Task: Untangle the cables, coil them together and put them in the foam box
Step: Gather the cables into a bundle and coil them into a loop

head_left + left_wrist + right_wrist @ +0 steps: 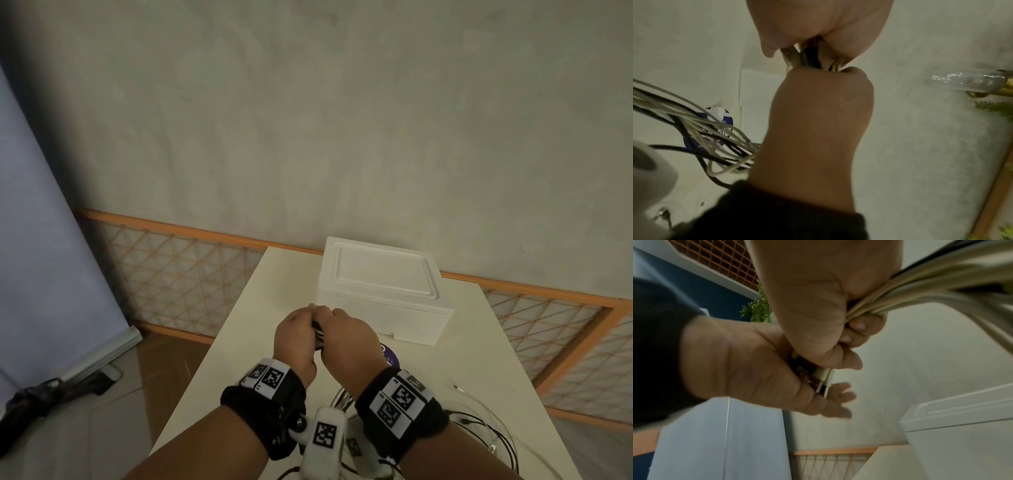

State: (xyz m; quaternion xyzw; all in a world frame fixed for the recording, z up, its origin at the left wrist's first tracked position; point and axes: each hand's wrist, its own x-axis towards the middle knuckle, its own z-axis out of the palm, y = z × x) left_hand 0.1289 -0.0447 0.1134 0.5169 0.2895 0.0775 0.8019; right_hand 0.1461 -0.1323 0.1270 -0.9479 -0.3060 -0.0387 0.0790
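While both hands meet just below the middle of the head view, the scene reads thus:
Cables (701,129): a bundle of white and black strands, gathered side by side; its long axis runs from the hands back toward the bottom of the head view, where loose loops (479,428) lie spread on the table at lower right.
Cable ends: white and dark plug tips (823,379) stick out of the fists, pointing toward the lower right of the right wrist view.
Left hand (295,337): curled round the plug end of the bundle, fingers partly spread under the tips.
Right hand (349,342): clenched round the same bundle, touching the left hand.
Foam box (380,291): white, lid on, standing on the table just beyond the hands, right of centre.
Table (260,308): pale top.
Round dark blue label (390,356): flat on the table between right hand and box.
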